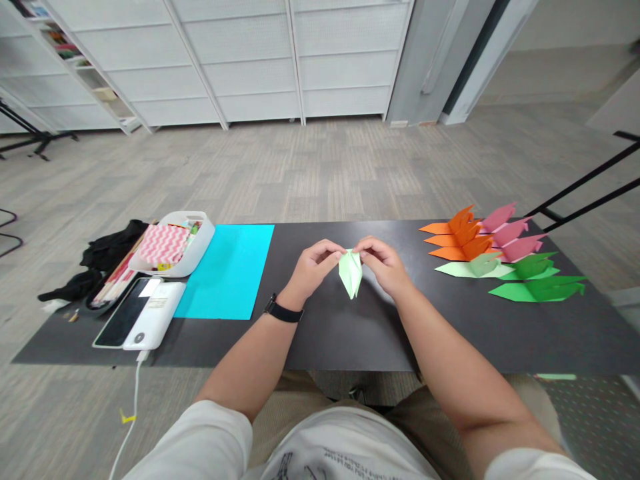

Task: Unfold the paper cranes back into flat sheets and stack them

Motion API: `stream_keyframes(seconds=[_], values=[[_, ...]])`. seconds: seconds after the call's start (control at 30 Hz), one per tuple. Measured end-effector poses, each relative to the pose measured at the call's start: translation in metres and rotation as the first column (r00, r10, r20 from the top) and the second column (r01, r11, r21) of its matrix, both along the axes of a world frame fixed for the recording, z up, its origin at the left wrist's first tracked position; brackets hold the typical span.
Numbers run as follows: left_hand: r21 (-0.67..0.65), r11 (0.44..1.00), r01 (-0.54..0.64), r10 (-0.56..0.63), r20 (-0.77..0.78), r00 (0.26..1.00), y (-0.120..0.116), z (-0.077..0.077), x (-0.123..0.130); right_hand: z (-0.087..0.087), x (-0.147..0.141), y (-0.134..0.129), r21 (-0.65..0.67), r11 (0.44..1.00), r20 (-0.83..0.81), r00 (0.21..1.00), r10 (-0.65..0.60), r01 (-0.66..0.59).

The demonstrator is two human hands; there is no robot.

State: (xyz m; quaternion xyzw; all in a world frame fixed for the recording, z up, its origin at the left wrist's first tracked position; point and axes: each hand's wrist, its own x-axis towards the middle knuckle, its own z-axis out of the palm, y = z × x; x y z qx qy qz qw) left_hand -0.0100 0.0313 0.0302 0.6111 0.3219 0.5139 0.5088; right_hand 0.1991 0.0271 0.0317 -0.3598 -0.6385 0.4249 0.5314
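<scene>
A pale green folded paper (351,272) hangs point-down above the dark table, its lower end split into narrow tips. My left hand (320,261) pinches its upper left corner between thumb and fingers. At the upper right corner, my right hand (379,260) has the same paper pinched. Both hands are close together, and their fingertips hide part of the top edge. A dark watch band circles my left wrist.
Folded paper birds stand at the right: orange (457,235), pink (515,240), pale green (477,267) and green (545,288). Bright blue paper (235,267) lies left, beside a white basket (200,247), a phone (125,313), a white power bank (156,313) and black cloth (113,247).
</scene>
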Motion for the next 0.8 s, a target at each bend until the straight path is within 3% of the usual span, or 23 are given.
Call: stream_keyframes(seconds=[0.27, 0.8], values=[[0.025, 0.998, -0.058, 0.058, -0.021, 0.998, 0.000, -0.003, 0.004, -0.008, -0.003, 0.000, 0.101, 0.993, 0.093, 0.994, -0.063, 0.053], [-0.027, 0.995, -0.099, 0.096, -0.084, 0.992, 0.002, -0.004, 0.004, -0.012, -0.006, 0.000, -0.065, 0.990, -0.017, 0.992, -0.126, 0.125]])
